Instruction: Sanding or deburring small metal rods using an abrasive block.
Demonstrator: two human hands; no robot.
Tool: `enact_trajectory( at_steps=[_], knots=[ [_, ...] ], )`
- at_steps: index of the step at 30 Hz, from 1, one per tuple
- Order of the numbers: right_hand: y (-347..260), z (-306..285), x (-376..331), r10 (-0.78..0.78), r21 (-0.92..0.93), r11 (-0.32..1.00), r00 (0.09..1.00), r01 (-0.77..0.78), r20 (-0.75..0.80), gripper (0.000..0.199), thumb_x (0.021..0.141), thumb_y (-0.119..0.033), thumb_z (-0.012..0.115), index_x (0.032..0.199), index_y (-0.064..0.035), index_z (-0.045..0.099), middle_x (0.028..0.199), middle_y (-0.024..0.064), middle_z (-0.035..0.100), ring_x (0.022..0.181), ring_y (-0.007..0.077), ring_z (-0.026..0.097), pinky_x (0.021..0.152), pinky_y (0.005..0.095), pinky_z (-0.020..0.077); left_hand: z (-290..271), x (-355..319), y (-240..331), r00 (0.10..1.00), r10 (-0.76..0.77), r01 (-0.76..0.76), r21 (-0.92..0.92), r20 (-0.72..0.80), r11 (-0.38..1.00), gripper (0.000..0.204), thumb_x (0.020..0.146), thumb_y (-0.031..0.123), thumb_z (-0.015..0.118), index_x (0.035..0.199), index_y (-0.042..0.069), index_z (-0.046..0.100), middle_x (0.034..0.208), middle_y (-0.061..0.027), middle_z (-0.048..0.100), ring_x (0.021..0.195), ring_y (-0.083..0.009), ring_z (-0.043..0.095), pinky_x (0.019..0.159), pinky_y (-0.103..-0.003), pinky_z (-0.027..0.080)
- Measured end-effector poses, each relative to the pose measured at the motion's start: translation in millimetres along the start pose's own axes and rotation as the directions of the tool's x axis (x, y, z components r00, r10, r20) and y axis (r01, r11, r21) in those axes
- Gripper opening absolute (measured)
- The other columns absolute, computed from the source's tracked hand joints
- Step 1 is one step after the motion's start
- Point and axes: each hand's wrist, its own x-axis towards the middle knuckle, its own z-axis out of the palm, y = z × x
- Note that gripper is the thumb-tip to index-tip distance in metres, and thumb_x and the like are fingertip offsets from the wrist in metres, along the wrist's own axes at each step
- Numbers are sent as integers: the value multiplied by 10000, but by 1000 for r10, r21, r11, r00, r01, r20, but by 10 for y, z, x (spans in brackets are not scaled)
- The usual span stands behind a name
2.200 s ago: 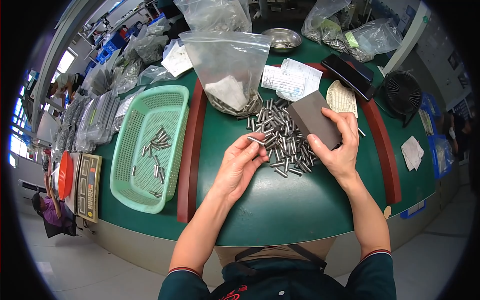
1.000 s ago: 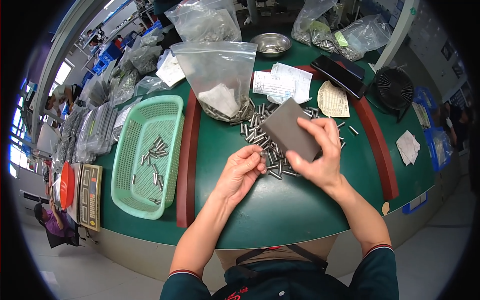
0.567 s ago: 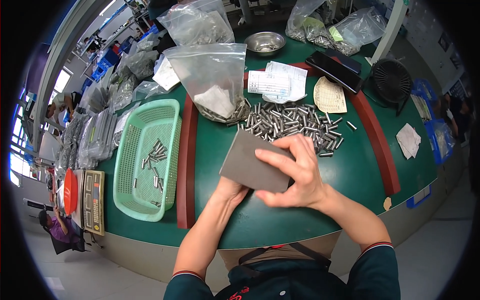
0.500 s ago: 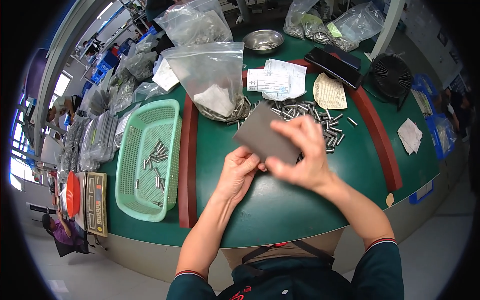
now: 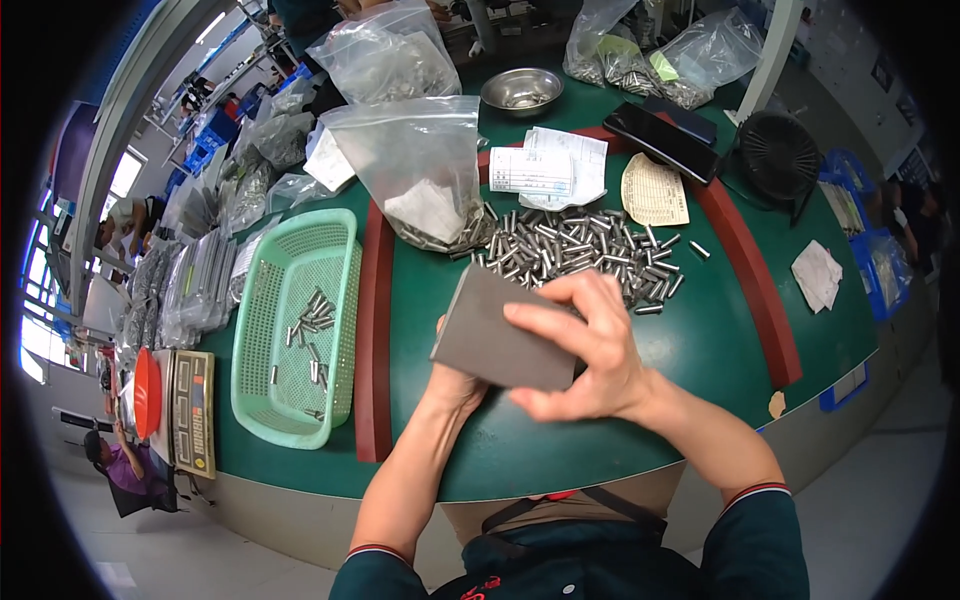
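Note:
A flat, stiff-looking grey-brown rectangular sheet is held tilted over the near middle of the green table. My right hand is closed on its right part, with fingers across the face and the thumb by the near edge. My left hand is under the sheet's left side, and most of its fingers are hidden. Whether it holds anything does not show. Beyond the sheet lies a heap of short metal pins. A zip bag with more metal pieces and a white paper leans at the heap's left.
Left stands a green perforated basket with several pins. Dark red strips border the work area. Paper slips, a metal bowl, a black phone and a fan sit farther back. A scale stands far left.
The sheet has moved nearer to me and left, together with my right hand. It now covers my left hand's fingers, which were pinched together in view before. More of the pin heap shows.

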Motion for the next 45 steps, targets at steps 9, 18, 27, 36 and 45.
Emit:
enact_trajectory(
  at_steps=[9,18,27,36,45],
  knots=[
    [-12,29,-44,-77,2,997,996,77,-49,564,554,-340,770,1045,-79,679,899,91,571,804,247,554,781,368,406,-25,27,-32,989,117,-120,28,95,992,197,888,103,631,1061,11,619,991,-68,647,881,-139,624,799,-300,520],
    [-61,-40,-27,3,35,999,1000,-3,-7,554,547,-342,771,1030,-85,683,880,87,544,777,230,536,745,353,412,-32,18,10,989,61,-63,10,138,998,205,846,0,656,1048,25,626,1053,-64,641,967,-154,618,865,-300,497],
    [288,28,-260,253,-132,953,956,-272,-146,534,589,-274,769,1063,-68,639,895,63,533,832,216,528,772,365,375,-165,147,28,933,126,-72,-169,336,983,156,855,67,668,995,73,602,890,-65,561,779,-145,546,741,-287,480],
    [-21,50,-36,-62,-118,992,995,52,-84,598,573,-330,786,1117,-118,657,1004,104,560,881,260,538,809,399,392,-40,34,5,951,-5,21,-51,308,998,233,876,151,657,1084,72,587,938,-51,600,783,-154,568,726,-301,467],
    [15,41,-23,-60,-204,977,998,55,-22,607,583,-322,785,1125,-83,652,1031,122,549,912,258,516,797,381,393,-27,45,-30,975,7,-4,-14,222,1000,233,861,115,671,1079,70,602,962,-54,622,834,-156,586,762,-310,498]
  ],
)
